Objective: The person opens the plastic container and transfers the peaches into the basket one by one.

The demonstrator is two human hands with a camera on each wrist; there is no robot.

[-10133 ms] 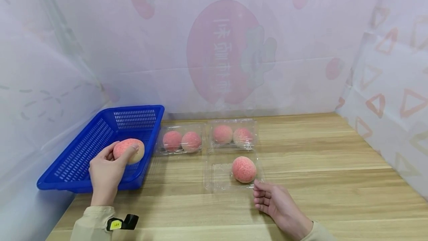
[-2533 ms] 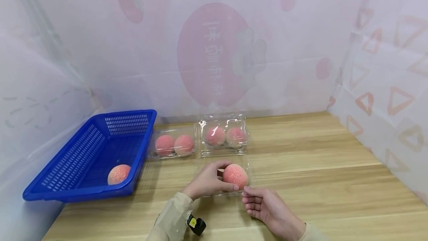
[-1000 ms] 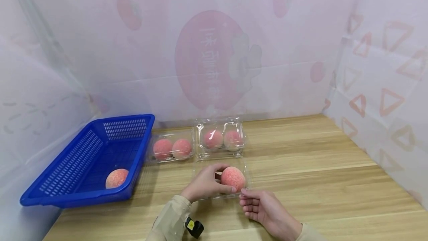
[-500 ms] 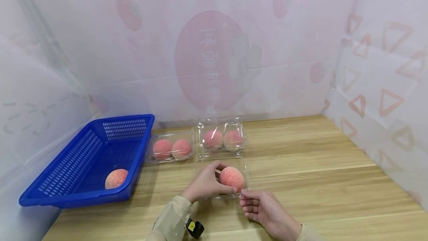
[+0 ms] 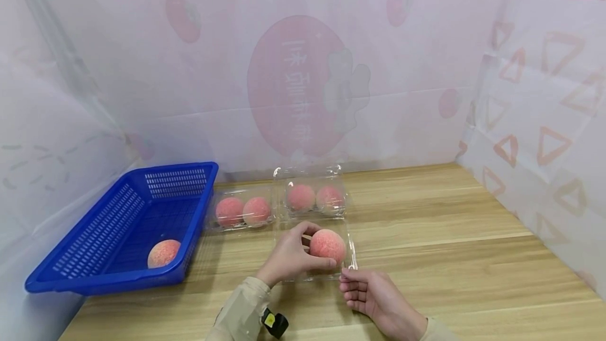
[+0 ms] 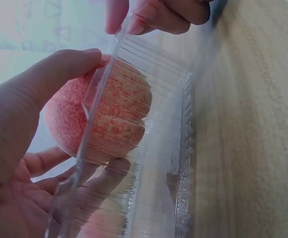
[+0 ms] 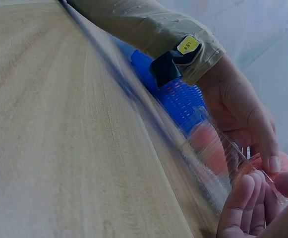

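Observation:
My left hand (image 5: pixel 289 257) grips a pink peach (image 5: pixel 327 247), with the thumb over its near side and fingers round its far side. The peach sits partly below the rim of a clear plastic clamshell box (image 5: pixel 350 246), and part of it rises above the rim in the left wrist view. The box's see-through lid (image 5: pixel 276 173) appears to stand raised at the back. At the box's near right corner, my right hand (image 5: pixel 379 296) pinches the edge between thumb and forefinger, its other fingers curled.
A blue plastic basket (image 5: pixel 128 277) stands at the left with one peach (image 5: pixel 163 253) inside. Behind are two peaches (image 5: pixel 316 198) in clear packaging, and left of them a clear box with two more peaches (image 5: pixel 243 211). Patterned sheets (image 5: pixel 402 120) wall in the wooden table (image 5: pixel 454 257).
Ten seconds ago my left hand held a peach over the basket; now a peach lies there and the hand grips the boxed one. In the last half second, this peach has shifted slightly away from me.

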